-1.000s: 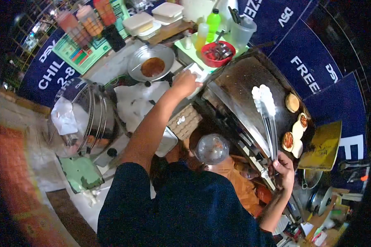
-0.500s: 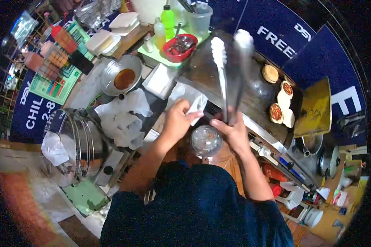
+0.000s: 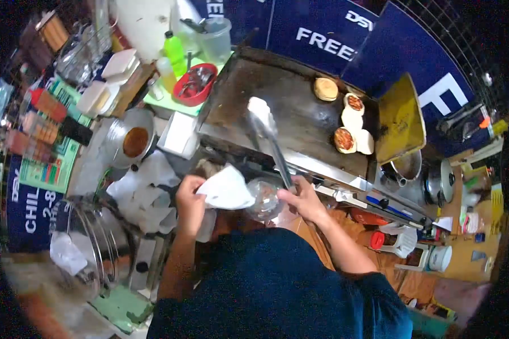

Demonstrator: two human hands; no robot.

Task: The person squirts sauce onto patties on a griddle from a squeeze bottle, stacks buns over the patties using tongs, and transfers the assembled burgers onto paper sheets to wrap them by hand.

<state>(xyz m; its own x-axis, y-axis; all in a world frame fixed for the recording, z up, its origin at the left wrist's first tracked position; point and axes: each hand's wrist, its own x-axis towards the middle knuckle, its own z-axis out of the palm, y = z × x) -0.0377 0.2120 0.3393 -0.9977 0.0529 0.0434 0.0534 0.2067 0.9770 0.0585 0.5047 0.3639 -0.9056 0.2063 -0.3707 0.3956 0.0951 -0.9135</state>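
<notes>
My left hand (image 3: 191, 202) pinches a white paper wrapper (image 3: 226, 189) that opens out toward the middle. In my right hand (image 3: 305, 202) is a pair of metal tongs (image 3: 277, 153), their arms close together and their pale scalloped tips over the griddle (image 3: 297, 121). Between my hands, partly behind the paper, sits a clear round container (image 3: 266, 198); its contents are hard to make out. On the griddle's right side lie a bun (image 3: 326, 89) and several bun halves, two of them bearing red-topped patties (image 3: 345, 139).
A yellow, stained metal guard (image 3: 404, 121) stands at the griddle's right end. To the left are a wok with brown sauce (image 3: 134, 141), a red bowl of utensils (image 3: 195, 85), a white box (image 3: 178, 134), loose paper wrappers (image 3: 144, 195) and a steel steamer (image 3: 90, 240).
The tongs have closed from wide apart and dropped lower. My left hand has moved left and down, and the white paper is now lifted in it. The view has shifted right.
</notes>
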